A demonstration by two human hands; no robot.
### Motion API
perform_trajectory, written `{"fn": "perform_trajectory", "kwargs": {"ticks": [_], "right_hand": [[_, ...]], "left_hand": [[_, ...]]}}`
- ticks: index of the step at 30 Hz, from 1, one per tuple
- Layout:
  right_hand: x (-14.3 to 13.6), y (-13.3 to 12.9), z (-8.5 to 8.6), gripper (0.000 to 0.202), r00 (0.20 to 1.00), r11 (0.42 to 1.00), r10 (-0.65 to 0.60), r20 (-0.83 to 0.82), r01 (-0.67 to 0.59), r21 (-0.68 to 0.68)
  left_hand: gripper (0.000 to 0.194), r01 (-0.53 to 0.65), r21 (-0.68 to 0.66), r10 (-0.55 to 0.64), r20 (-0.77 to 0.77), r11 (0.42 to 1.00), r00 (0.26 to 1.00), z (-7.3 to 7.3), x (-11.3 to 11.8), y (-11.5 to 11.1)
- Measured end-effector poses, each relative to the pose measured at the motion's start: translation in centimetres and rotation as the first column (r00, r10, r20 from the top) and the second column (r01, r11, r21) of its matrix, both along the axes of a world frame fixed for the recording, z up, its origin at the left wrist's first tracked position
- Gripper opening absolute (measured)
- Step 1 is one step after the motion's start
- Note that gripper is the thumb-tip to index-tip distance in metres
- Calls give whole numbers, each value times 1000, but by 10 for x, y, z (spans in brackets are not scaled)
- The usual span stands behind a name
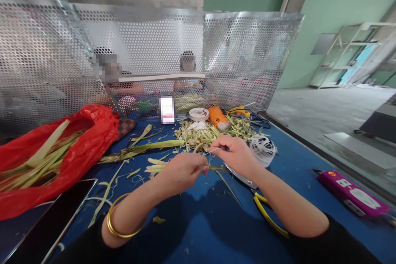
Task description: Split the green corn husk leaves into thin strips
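My left hand point(187, 169), with a gold bangle point(111, 222) on its wrist, is closed at the middle of the table. A thin plant strip point(217, 168) sticks out to the right from its fingertips. My right hand point(236, 154) sits just beyond and to the right, thumb and finger pinched on a thin white thread point(216, 149) that runs toward the left fingers. Under the right wrist lies a yellow-handled cutting tool point(262, 206), its metal end partly hidden. A coil of white cord point(263, 150) rests beside the right hand.
Shredded plant pieces point(198, 138) are heaped ahead, near a tape roll point(199, 114) and an orange packet point(218, 117). At left are a red bag point(102, 121) of husks and a tablet point(58, 218). A purple box point(352, 194) lies right. Two people sit behind a perforated screen point(148, 33).
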State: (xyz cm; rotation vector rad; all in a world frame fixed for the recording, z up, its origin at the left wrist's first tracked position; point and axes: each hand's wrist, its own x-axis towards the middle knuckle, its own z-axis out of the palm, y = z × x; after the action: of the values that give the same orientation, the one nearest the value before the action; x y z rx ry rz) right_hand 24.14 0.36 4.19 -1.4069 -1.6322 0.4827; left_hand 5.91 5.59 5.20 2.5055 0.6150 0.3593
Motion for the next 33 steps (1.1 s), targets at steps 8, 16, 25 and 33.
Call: {"fn": "perform_trajectory", "kwargs": {"ticks": [8, 16, 25, 33], "right_hand": [[-11, 12, -23, 27, 895, 974, 80, -439, -164, -157], [-37, -18, -14, 14, 954, 908, 281, 100, -298, 294], [-33, -19, -7, 18, 968, 944, 236, 83, -249, 218], [2, -7, 7, 28, 609, 833, 266, -748, -535, -140]], "left_hand": [[26, -301, -93, 315, 314, 949, 896, 12, -5, 7], [27, -367, 72, 337, 264, 927, 904, 0, -6, 10], [20, -181, 339, 145, 128, 923, 981, -9, -4, 11], [25, 220, 74, -223, 33, 973, 974, 12, -9, -2]]}}
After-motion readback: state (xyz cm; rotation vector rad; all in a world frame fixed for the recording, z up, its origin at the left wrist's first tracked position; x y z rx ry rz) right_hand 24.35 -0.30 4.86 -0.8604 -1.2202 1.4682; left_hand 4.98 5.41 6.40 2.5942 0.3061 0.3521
